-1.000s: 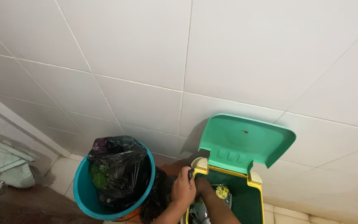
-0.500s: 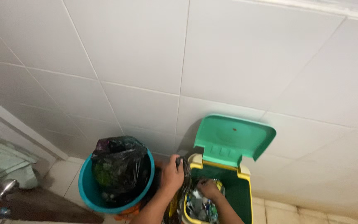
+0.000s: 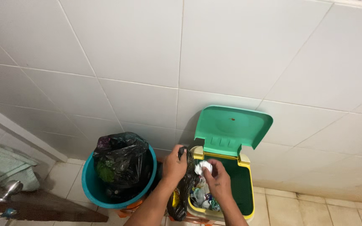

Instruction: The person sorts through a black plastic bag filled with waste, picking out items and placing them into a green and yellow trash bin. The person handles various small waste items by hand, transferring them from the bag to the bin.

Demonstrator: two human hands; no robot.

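Note:
A yellow bin [image 3: 245,196] with a dark green inside stands against the tiled wall, its mint green lid [image 3: 230,129] tipped up. My left hand [image 3: 175,164] grips the edge of a black plastic bag [image 3: 184,190] that hangs down over the bin's left rim. My right hand [image 3: 217,180] is raised over the bin's mouth and pinches a crumpled white scrap [image 3: 202,167] between its fingers. Mixed rubbish [image 3: 201,198] lies in the bin under that hand.
A teal bucket [image 3: 89,187] holding a full black rubbish bag [image 3: 120,160] stands left of the bin. A dark wooden door with a metal knob [image 3: 12,188] is at lower left, with pale cloth [image 3: 3,168] behind it. Beige floor tiles [image 3: 315,209] run right.
My right hand has risen out of the bin with the white scrap. My left hand keeps its grip on the black bag. The view has shifted slightly.

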